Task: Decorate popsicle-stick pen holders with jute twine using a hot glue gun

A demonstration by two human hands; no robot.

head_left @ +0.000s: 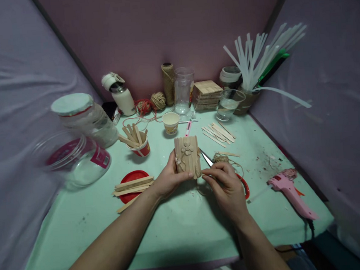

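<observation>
My left hand grips a small holder made of craft sticks by its left side, thumb across the lower front. Twine flowers and a twine line decorate its face. At the lower right corner, my right hand pinches the end of a piece of twine against the holder. Scissors with a red handle lie partly under my right hand, their blades pointing up and left. Just beyond that hand sits a small ball of twine.
A pink glue gun lies at the right. Loose craft sticks lie behind the holder, more on a red lid and in a paper cup. Clear jars stand left; glue sticks stand back right.
</observation>
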